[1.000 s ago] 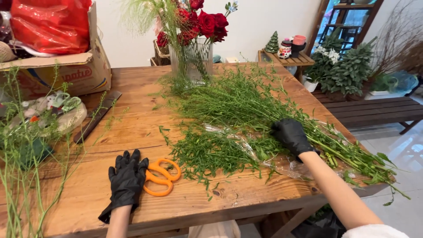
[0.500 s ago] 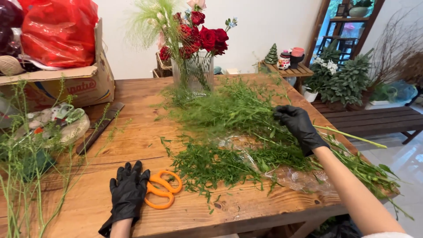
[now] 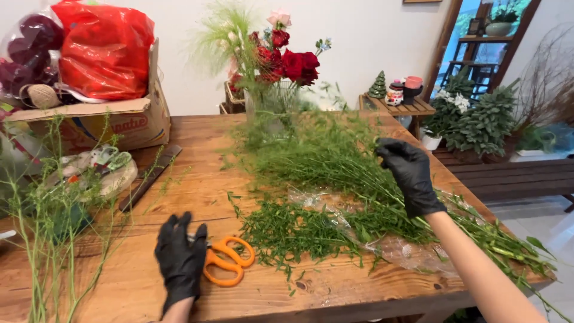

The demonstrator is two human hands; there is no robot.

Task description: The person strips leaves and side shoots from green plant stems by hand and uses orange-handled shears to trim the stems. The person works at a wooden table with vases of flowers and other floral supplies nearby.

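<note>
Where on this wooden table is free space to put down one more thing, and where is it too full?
Bare wood shows between the flat dark strip and the pile of green stems, behind the orange scissors. Another free patch lies along the near edge of the table, right of the left hand. The right half, under the right hand, is crowded, as is the left end.

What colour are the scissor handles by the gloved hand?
Orange, shown in the head view: the scissors lie on the wooden table beside the left hand.
</note>
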